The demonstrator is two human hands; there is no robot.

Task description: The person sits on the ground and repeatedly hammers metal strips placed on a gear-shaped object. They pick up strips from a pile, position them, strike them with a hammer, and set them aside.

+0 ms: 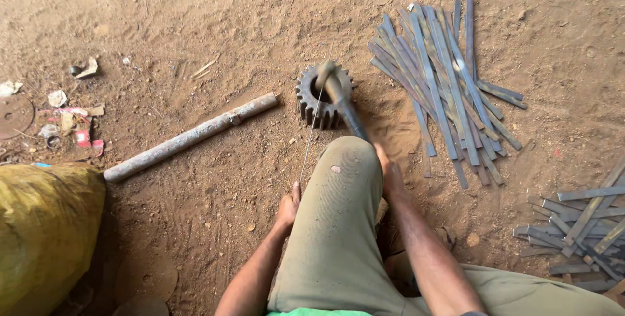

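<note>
**Steel strip held on a gear under a hammer**

Sandy dirt floor [195,16] fills the view, and every item is laid directly on it. A yellow sack [45,225] is seen at the near left. A raised knee in olive trousers [342,212] stands in the near middle, between the two arms. A fanned pile of flat metal strips [443,88] is spread at the far right, and a second heap of strips [579,231] lies at the near right edge. A long grey pipe [192,137] rests at an angle left of centre, apart from the rest. A toothed gear wheel [324,98] sits just beyond the knee and appears to serve as an anvil.

A hammer [335,88] is laid with its head over the gear; its handle runs back to the right hand [390,176], which is largely hidden by the knee, so its grip cannot be told for certain. A thin strip [311,133] is pinched at its near end by the left hand [288,208], with its far end reaching the gear.

The step in hand is judged to be hammering the strip on the gear. For the next blow, the strip would need to be kept steady and flat on the teeth.
</note>
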